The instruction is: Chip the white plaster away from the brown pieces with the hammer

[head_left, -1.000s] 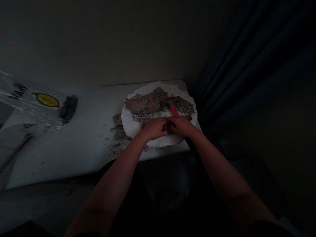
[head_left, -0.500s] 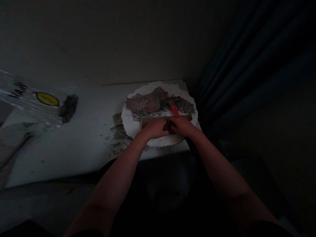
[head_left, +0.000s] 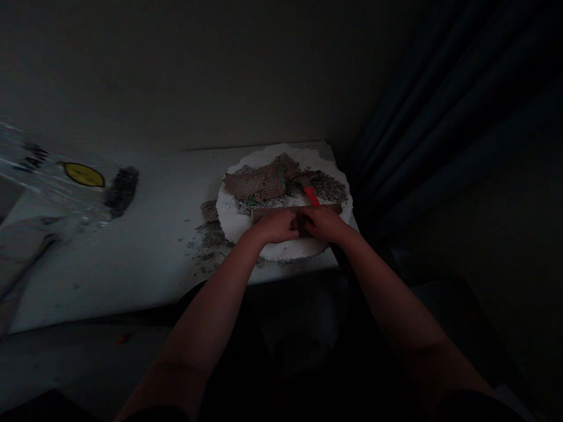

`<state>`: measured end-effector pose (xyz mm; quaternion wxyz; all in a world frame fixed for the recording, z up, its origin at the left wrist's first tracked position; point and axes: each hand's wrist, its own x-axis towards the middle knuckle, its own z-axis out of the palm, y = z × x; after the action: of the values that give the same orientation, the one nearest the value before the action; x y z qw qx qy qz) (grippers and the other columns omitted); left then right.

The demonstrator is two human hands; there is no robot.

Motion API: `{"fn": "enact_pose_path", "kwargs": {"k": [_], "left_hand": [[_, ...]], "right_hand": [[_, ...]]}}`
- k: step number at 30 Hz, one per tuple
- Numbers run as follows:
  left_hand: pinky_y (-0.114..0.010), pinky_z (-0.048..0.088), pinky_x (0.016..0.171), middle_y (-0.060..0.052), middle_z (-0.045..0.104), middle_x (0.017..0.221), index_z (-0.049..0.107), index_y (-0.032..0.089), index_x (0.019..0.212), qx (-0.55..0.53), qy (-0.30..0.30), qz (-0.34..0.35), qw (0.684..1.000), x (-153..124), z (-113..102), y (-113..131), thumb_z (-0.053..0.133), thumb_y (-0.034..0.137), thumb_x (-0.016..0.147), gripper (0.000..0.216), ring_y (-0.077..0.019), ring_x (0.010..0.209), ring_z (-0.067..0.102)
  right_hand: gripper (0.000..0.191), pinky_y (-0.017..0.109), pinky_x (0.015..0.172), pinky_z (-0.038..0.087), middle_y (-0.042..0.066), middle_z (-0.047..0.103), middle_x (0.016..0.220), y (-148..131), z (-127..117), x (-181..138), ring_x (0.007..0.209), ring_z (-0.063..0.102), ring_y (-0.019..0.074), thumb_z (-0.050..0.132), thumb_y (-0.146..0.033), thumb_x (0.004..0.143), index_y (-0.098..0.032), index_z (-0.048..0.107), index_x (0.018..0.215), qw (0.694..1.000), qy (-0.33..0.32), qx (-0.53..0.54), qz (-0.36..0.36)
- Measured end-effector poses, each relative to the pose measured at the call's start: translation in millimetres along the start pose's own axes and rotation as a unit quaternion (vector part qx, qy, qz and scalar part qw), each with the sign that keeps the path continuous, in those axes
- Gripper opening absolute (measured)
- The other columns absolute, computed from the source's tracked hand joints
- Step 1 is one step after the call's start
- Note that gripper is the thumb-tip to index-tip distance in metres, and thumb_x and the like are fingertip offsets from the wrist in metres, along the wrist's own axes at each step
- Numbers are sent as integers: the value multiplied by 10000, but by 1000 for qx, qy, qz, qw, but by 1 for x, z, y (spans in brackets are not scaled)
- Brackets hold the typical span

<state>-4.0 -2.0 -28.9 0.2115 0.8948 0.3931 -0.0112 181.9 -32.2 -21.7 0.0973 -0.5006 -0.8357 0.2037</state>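
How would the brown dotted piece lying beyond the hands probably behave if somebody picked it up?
The brown dotted piece seems fragile: its edges look ragged, and grey crumbs lie near it. It may shed bits onto the white round board. Being broad and rather flat, it probably would not roll.

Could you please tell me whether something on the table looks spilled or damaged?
Yes. Grey-brown crumbs lie scattered on the white table, left of the round white board, as if spilled. On the board, beyond the left hand, a brown perforated piece has ragged edges and looks broken.
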Motion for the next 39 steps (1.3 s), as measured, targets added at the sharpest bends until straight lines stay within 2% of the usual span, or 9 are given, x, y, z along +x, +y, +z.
{"fn": "enact_pose_path", "kwargs": {"k": [6, 17, 20, 23, 28, 31, 34, 39], "left_hand": [[-317, 414, 658, -79, 693, 787, 711, 162, 828, -15, -46, 4, 999, 3, -5, -2, 548, 266, 800, 195, -190, 692, 577], [-294, 402, 636, -56, 686, 793, 690, 165, 846, -32, -68, -2, 997, 4, -10, 0, 552, 247, 788, 171, -168, 675, 568], [-292, 413, 658, -49, 686, 844, 684, 169, 911, -53, -50, -2, 997, 0, -9, -4, 590, 293, 798, 192, -175, 723, 590], [-276, 425, 686, -40, 676, 912, 669, 183, 928, -59, -16, 28, 998, -4, -6, -9, 615, 298, 817, 169, -168, 780, 598], [-284, 453, 770, -49, 644, 1051, 677, 191, 925, 11, 49, 81, 995, -15, -4, -6, 579, 249, 880, 123, -167, 883, 614], [-308, 470, 827, -65, 644, 1095, 688, 183, 918, 70, 56, 89, 992, -19, -4, -1, 550, 233, 912, 147, -195, 973, 623], [-335, 478, 910, -80, 650, 1087, 682, 170, 904, 112, 59, 105, 986, -20, 0, 2, 502, 212, 940, 189, -217, 1047, 616], [-355, 474, 987, -123, 626, 1173, 650, 142, 1028, 144, 80, 109, 980, -17, 9, 5, 496, 192, 935, 187, -245, 1162, 581]], "right_hand": [[317, 291, 760, 404, 117, 724, 1082, -2, -1, 0, 915, 629, 211, 496, -117, 856, -140, 673, 1118, 1000, -10, -7, 14], [342, 298, 775, 398, 111, 726, 1094, -4, -3, 0, 914, 625, 214, 496, -125, 860, -152, 667, 1154, 1000, -12, -6, 18], [317, 300, 779, 400, 114, 724, 1085, -2, -2, 1, 918, 623, 215, 491, -134, 863, -150, 674, 1121, 1000, -13, -3, 15], [316, 298, 780, 403, 113, 723, 1084, 1, 0, 1, 929, 625, 216, 494, -128, 853, -152, 674, 1111, 1000, -8, 1, 6], [302, 299, 775, 405, 113, 725, 1073, 2, 1, 0, 916, 628, 215, 499, -137, 871, -149, 671, 1119, 1000, -6, 2, 6], [305, 303, 773, 411, 120, 727, 1052, 1, 0, 0, 894, 628, 216, 504, -154, 892, -139, 669, 1148, 1000, -6, 2, 10], [341, 307, 822, 426, 131, 721, 1119, 1, -1, 1, 959, 634, 223, 515, -131, 879, -131, 663, 1187, 1000, -3, 13, 3], [351, 321, 866, 439, 142, 721, 1150, 2, -1, 1, 996, 646, 225, 498, -100, 875, -117, 670, 1180, 1000, -3, 22, 9]]}}
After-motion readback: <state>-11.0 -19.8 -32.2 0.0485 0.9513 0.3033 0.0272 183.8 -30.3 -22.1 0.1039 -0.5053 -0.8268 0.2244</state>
